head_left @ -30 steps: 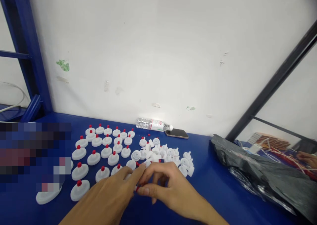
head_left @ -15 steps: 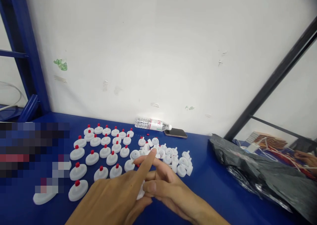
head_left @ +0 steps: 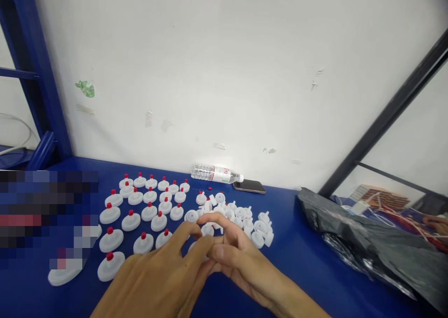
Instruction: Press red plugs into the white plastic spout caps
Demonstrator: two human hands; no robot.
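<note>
My left hand (head_left: 163, 271) and my right hand (head_left: 241, 257) meet at the front middle, fingers bent and fingertips together. Between them is a white round plastic piece (head_left: 205, 258), mostly hidden by the fingers. The right thumb presses on its near side, and its index finger arches over the top. My left thumb and index finger curl toward the same spot. To the left stand several white discs with red tips (head_left: 130, 222), set out in loose rows. Just beyond my right hand lies a pile of white plastic pieces (head_left: 241, 213), some with flat tabs.
A clear water bottle (head_left: 213, 173) lies along the wall beside a dark phone (head_left: 250, 186). A tiny red piece (head_left: 210, 188) is near the bottle. Grey plastic sheeting (head_left: 360, 234) covers the right side of the blue table (head_left: 290, 271). Past the black post, another person's hand (head_left: 436, 224) shows.
My left index finger, stretched out over the right hand before, has bent down and drawn back to the left. The white round piece between my hands is now more hidden.
</note>
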